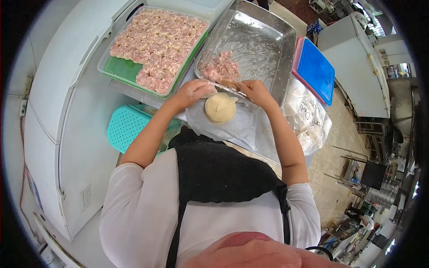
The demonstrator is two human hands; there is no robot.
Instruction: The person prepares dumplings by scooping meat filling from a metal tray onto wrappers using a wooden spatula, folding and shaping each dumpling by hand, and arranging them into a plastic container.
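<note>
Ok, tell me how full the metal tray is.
The metal tray is mostly empty: raw meat sits in one corner, only smears elsewhere.

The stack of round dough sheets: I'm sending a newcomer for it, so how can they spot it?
Find the large metal tray, then the pink meat heaped in its near corner. Just outside that corner, on thin plastic beside the left hand, is the stack of dough sheets. Pale yellow, round and smooth, it stands apart from the lumpy pink meat.
</note>
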